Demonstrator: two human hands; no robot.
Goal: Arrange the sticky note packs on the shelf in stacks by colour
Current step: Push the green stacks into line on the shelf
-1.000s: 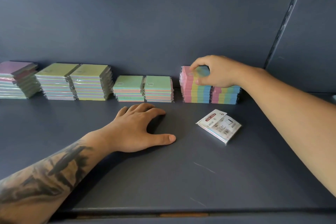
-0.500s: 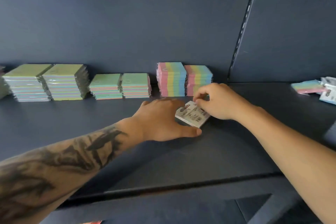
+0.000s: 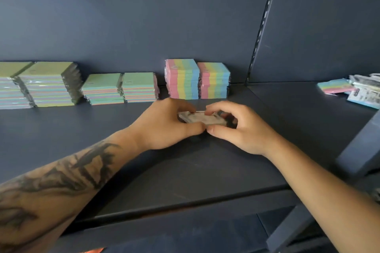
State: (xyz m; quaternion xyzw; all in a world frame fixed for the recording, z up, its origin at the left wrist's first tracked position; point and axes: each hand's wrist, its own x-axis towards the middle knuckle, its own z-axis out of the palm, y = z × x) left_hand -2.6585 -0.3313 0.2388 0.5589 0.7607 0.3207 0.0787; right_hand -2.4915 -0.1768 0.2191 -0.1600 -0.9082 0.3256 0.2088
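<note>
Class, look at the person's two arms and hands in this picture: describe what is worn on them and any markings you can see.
Both forearms are bare, with no sleeves in view. The left forearm carries a large dark tattoo of brushstroke-like shapes running from near the wrist toward the elbow. The right forearm shows no markings. Neither the left hand nor the right hand wears gloves, and no rings or watch are visible.

The shelf (image 3: pixel 123 129) has a matt dark surface with faint scratches. The paper sticky note packs (image 3: pixel 51 86) sit in glossy clear plastic wrap.
</note>
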